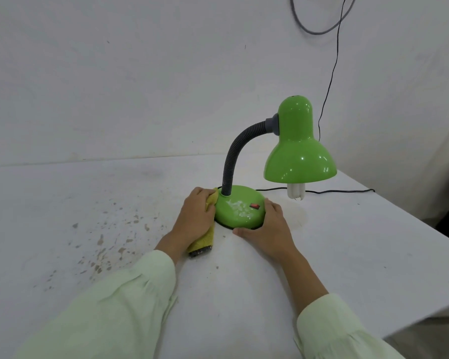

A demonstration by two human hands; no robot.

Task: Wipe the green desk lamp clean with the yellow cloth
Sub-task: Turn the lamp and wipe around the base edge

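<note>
The green desk lamp stands on the white table, its round base [240, 208] showing white smears and a red switch [254, 206]. A grey flexible neck [233, 161] curves up to the green shade [297, 149], with a white bulb [296, 192] hanging below it. My left hand [196, 216] presses the yellow cloth [205, 240] against the left side of the base; part of the cloth trails toward me under the wrist. My right hand [266, 228] cups the base's right front edge, thumb lying flat on the table.
The white table [360, 242] has brown flecks [101, 239] on its left part and an edge running down the right side. A black cord [332, 191] runs from the lamp across the table and up the wall [140, 73] behind.
</note>
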